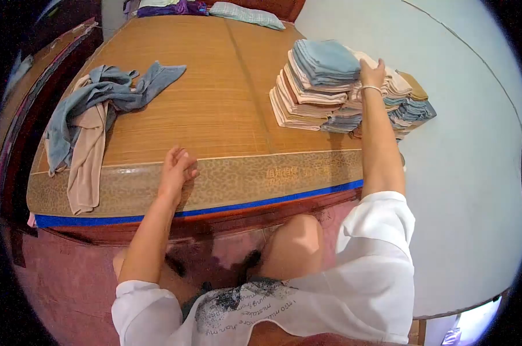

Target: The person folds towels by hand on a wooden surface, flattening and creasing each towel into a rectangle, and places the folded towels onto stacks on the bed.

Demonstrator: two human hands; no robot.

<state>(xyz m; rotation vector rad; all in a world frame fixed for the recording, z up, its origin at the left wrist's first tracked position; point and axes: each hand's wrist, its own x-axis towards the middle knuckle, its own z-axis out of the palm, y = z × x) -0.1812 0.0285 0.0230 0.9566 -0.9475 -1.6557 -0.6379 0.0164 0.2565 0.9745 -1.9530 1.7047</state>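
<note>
My right hand is at the right edge of a stack of folded cloths, touching or close beside the blue-grey folded cloth on top. Its fingers look apart, and I see no cloth gripped in them. Below lie neatly layered folded cloths in cream, brown and blue-grey. My left hand hovers near the front edge of the bed, fingers loosely bent and apart, with nothing in it. To its left, loose blue-grey cloths and a pinkish-beige cloth lie crumpled, partly hanging over the bed's front border.
The bed carries a woven brown mat with a patterned border. More folded stacks stand on the right, near the pale wall. A checked pillow and purple fabric lie at the far end.
</note>
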